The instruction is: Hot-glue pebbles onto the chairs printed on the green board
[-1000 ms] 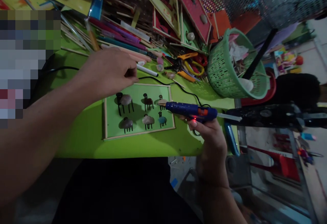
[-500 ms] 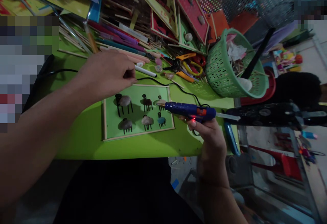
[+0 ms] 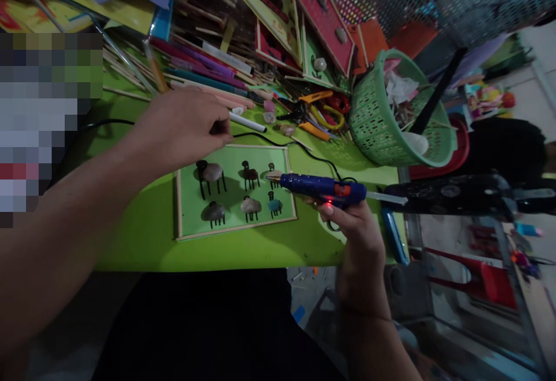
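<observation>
A blue hot glue gun (image 3: 324, 189) lies in my right hand (image 3: 358, 224), which is closed around its handle; a red light glows on it. Its metal nozzle points left over the right side of a green picture panel (image 3: 234, 223) framed with thin wooden sticks. Stones with black legs and chair-like backs drawn round them, such as a grey stone (image 3: 213, 172) and a blue stone (image 3: 274, 204), are on the panel. Along the panel's far edge, my left hand (image 3: 186, 117) has its fingers curled together; what they pinch, if anything, is hidden.
Pens (image 3: 208, 80), thin sticks and scissors (image 3: 328, 116) crowd the back of the green table (image 3: 143, 242). A green basket (image 3: 373, 103) with scraps stands at the right, near a blue cutter (image 3: 394, 236). A black cord (image 3: 304, 145) runs behind the panel. Finished-looking stone pictures (image 3: 324, 19) lean behind.
Both hands, the glue gun and the panel keep their places. Only the view has shifted very slightly.
</observation>
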The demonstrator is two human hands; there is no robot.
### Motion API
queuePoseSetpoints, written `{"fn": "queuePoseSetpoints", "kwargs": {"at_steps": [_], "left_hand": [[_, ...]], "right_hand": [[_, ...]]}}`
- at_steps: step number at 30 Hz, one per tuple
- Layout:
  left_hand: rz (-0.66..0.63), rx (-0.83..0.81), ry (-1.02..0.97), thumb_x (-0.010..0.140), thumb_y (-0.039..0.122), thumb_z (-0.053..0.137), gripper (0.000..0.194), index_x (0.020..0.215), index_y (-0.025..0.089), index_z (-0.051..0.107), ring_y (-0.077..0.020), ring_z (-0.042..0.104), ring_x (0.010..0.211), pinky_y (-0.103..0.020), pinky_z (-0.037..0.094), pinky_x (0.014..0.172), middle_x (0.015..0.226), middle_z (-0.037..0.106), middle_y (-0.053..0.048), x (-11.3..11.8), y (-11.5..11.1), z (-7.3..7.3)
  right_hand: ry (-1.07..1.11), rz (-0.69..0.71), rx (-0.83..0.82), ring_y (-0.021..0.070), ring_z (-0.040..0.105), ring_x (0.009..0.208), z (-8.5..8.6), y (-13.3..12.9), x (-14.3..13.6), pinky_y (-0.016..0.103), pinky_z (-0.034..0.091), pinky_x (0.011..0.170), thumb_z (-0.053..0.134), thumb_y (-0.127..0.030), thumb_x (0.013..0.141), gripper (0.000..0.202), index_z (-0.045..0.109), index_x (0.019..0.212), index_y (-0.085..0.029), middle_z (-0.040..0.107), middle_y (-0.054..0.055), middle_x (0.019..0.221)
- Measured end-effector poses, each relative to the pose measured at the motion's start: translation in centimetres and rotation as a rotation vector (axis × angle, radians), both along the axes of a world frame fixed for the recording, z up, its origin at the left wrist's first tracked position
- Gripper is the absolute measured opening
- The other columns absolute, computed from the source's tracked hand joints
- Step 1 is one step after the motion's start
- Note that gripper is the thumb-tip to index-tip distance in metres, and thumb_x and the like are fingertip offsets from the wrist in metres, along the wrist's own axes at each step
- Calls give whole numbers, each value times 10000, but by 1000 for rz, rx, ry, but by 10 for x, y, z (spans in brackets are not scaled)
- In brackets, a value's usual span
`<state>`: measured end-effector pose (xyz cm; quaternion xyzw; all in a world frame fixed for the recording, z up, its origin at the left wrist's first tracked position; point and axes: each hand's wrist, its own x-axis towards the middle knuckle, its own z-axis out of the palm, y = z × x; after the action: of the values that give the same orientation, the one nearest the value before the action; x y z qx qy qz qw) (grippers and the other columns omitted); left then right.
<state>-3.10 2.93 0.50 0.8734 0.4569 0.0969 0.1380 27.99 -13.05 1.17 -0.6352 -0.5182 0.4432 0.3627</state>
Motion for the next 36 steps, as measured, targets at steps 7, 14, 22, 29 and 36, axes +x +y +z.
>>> {"fn": "queuePoseSetpoints", "kwargs": {"at_steps": [7,14,22,29,36], "left_hand": [[4,-21,6,928,308,520,313,834,122,754,-204,594,807,-377,481,862,888,691,-82,1,-1,4],[-11,-29,-1,928,305,500,332,832,118,758,-198,590,814,-378,464,878,875,677,-79,0,0,2],[-13,18,24,909,262,506,298,812,122,752,-189,574,782,-335,472,809,794,651,-65,2,-1,4],[-6,7,15,926,300,484,342,835,117,758,-198,585,818,-369,470,874,816,652,-71,1,0,1],[-30,48,-23,915,329,479,352,806,136,752,-180,551,743,-353,483,795,782,628,-56,-1,3,-3]], "right_hand": [[6,-14,5,210,704,742,5,0,-4,345,585,687,845,-497,743,420,715,1043,-234,778,45,924],[33,3,12,191,699,722,-1,2,1,341,590,695,855,-456,738,334,717,940,-228,783,42,908],[37,15,16,189,708,714,0,1,0,341,598,696,840,-412,755,251,694,828,-221,791,43,906],[23,10,10,204,714,722,-1,2,0,347,599,669,843,-461,743,362,710,983,-224,786,47,895],[21,8,0,200,711,706,0,2,0,353,606,691,851,-479,728,392,711,986,-219,791,52,890]]}}
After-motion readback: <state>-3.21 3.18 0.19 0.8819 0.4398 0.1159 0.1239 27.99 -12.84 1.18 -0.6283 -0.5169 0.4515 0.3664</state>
